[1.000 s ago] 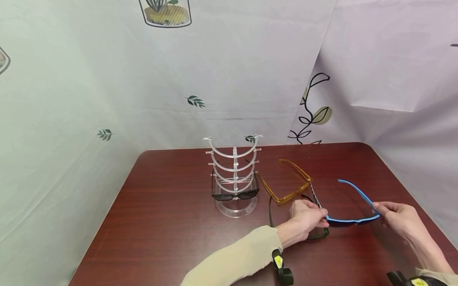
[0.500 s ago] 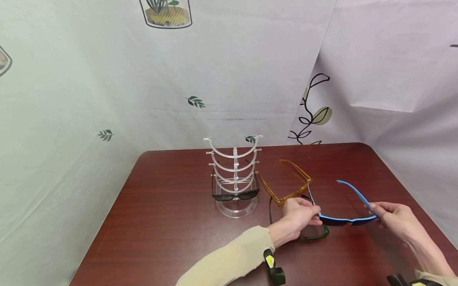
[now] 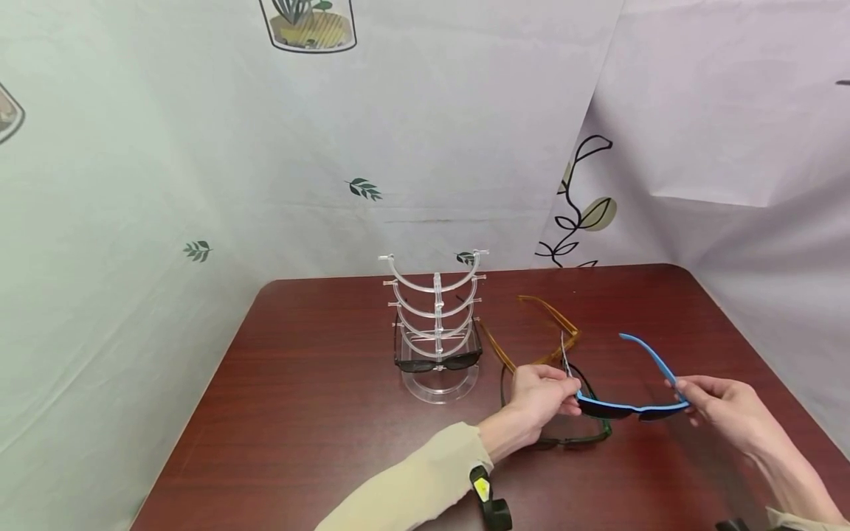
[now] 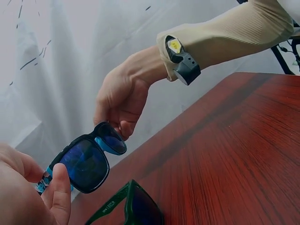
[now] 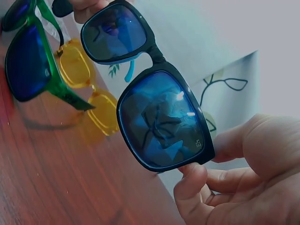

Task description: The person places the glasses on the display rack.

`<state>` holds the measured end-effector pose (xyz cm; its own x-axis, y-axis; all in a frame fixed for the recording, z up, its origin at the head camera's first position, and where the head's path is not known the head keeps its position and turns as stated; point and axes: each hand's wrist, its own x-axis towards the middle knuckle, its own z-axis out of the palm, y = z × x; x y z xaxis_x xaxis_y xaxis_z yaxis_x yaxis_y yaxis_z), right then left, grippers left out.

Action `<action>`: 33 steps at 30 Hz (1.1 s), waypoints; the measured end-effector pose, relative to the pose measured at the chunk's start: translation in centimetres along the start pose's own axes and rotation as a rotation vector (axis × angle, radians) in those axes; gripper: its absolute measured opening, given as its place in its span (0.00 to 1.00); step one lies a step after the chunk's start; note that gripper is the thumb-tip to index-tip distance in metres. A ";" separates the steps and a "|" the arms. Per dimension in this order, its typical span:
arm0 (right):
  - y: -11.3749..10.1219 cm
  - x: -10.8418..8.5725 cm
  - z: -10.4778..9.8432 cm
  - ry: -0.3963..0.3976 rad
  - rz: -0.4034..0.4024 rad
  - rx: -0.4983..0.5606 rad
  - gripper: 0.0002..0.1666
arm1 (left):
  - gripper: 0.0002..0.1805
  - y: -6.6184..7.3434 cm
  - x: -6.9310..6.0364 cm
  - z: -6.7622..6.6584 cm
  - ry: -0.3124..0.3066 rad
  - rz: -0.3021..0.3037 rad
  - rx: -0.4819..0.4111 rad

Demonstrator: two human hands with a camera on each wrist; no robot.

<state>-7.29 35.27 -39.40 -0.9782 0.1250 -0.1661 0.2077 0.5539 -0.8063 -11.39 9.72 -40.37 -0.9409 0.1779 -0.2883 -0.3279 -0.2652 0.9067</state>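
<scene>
Blue-and-black sunglasses (image 3: 634, 409) with dark blue lenses are held above the table, their arms unfolded. My left hand (image 3: 541, 398) pinches them at the left hinge, by a patterned arm. At the right hinge my right hand (image 3: 724, 409) pinches the frame between thumb and fingers; the right wrist view shows its grip on the corner of the lens frame (image 5: 161, 122). Green-framed sunglasses (image 3: 584, 440) lie on the table below, partly hidden by my left hand. Behind them are yellow glasses (image 3: 554, 352), also partly covered.
A clear display stand (image 3: 438, 310) with several curved tiers stands left of my hands. Black sunglasses (image 3: 438, 363) sit on its low tier. The reddish-brown table (image 3: 299, 413) meets a printed cloth backdrop (image 3: 425, 133) at the back and sides.
Both hands have shifted left with the blue-and-black sunglasses, the left hand a little further. More of the green sunglasses shows now. The stand and the other glasses stay put.
</scene>
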 end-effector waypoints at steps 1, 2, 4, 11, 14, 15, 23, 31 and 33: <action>-0.1 -0.1 0.1 -0.001 0.003 0.007 0.26 | 0.09 0.0 0.0 -0.2 0.000 0.002 0.000; -0.2 -0.2 0.1 -0.004 0.004 0.014 0.26 | 0.09 0.1 -0.1 -0.3 -0.002 0.002 0.000; -0.4 -0.3 0.2 -0.012 0.006 0.033 0.24 | 0.08 0.2 -0.2 -0.7 -0.016 0.008 -0.005; -0.8 -0.7 0.4 -0.041 0.011 0.146 0.14 | 0.09 0.6 -0.7 -1.9 -0.067 0.015 -0.027; -0.8 -0.8 0.6 -0.045 -0.003 0.179 0.13 | 0.09 0.9 -1.0 -2.2 -0.077 0.018 -0.029; -0.8 -0.9 0.7 -0.046 -0.010 0.190 0.13 | 0.09 1.0 -1.0 -2.3 -0.080 0.020 -0.030; -1.3 -1.2 0.8 -0.054 -0.062 0.264 0.16 | 0.09 1.9 -1.9 -2.9 -0.100 0.024 -0.042; -2.6 -2.1 1.1 -0.041 -0.039 0.222 0.13 | 0.08 2.6 -2.9 -4.0 -0.136 0.040 -0.051; -2.9 -2.3 1.2 -0.041 -0.043 0.230 0.12 | 0.09 2.9 -3.1 -4.2 -0.143 0.041 -0.057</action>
<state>-5.69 32.42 -37.41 -0.9866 0.0693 -0.1478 0.1628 0.3555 -0.9204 -9.75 4.39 -38.16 -0.9333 0.2979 -0.2005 -0.2974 -0.3281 0.8966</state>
